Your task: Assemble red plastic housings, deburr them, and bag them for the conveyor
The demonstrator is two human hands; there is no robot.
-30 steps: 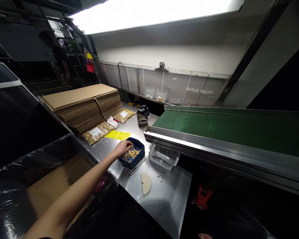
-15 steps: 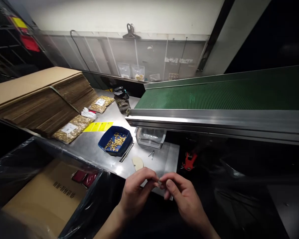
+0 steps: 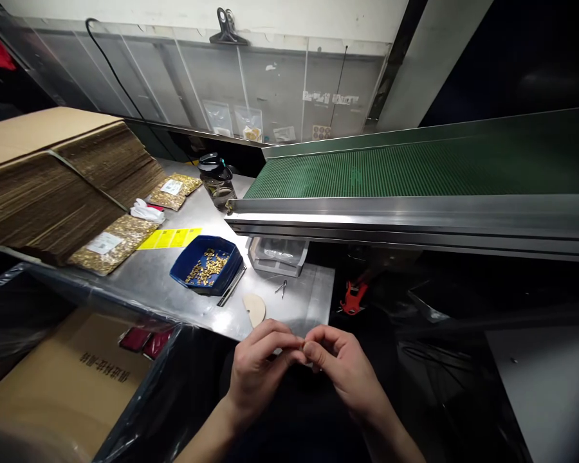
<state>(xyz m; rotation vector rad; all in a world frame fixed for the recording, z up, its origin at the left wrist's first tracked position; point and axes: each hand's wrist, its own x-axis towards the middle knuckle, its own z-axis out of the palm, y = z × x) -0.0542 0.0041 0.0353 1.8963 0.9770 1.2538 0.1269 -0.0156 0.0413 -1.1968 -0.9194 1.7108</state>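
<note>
My left hand (image 3: pixel 260 363) and my right hand (image 3: pixel 340 366) meet fingertip to fingertip in front of the near edge of the steel table (image 3: pixel 159 276). Both pinch a tiny part between them; it is too small to make out. Further back on the table stands a blue tray (image 3: pixel 181 273) holding several small brass pieces (image 3: pixel 206 267). A steel rod lies along the tray's right side.
A green conveyor belt (image 3: pixel 415 167) runs off to the right. Flat cardboard sheets (image 3: pixel 43 173) are stacked at the left, with bags of brass parts (image 3: pixel 109 243), yellow labels (image 3: pixel 170 238), a dark jar (image 3: pixel 217 180), a clear bin (image 3: pixel 277 252), tweezers (image 3: pixel 282 287) and a half-round wooden piece (image 3: pixel 255 308). A cardboard box (image 3: pixel 62 379) in black plastic sits lower left.
A second ago my left hand reached into the blue tray. It has come back to meet my right hand near my body, and my view has tilted down.
</note>
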